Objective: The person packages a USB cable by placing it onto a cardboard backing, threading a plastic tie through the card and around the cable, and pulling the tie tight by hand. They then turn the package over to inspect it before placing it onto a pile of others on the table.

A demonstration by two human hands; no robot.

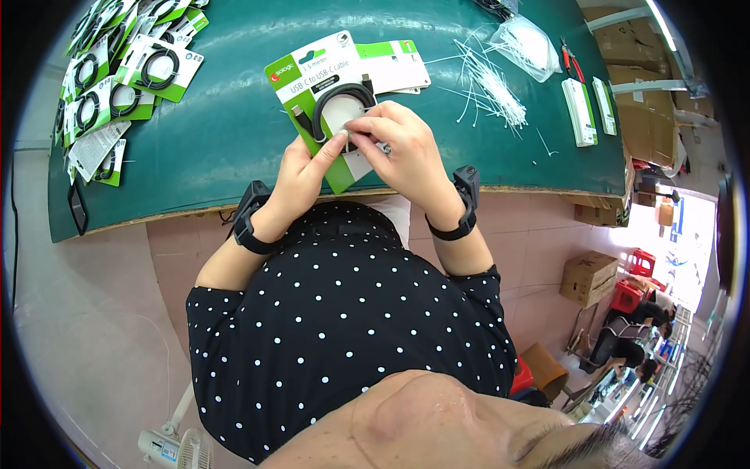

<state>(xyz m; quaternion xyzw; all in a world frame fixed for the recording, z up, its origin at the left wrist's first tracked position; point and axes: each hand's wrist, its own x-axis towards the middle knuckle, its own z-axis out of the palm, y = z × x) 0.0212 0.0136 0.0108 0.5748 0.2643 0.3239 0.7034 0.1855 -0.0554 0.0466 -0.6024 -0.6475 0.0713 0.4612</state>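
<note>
A green and white hanging card (287, 75) is held up over the near edge of the table, tilted to the left. On its front lies a coiled black cable (319, 109) with metal-tipped plugs. My left hand (303, 170) grips the card's lower left edge, thumb on the front. My right hand (402, 144) is closed in a pinch at the lower part of the coil, close to my left thumb; what its fingertips hold is too small to make out. Behind the held card, a stack of similar cards (408, 66) rests on the table.
Several carded cables (160, 69) are heaped at the far left of the green table (219, 102), near a dark phone-like object (76, 208). To the right lie loose white cable ties (494, 87), a clear plastic bag (525, 48), red-handled cutters (573, 62) and a card stack (579, 114).
</note>
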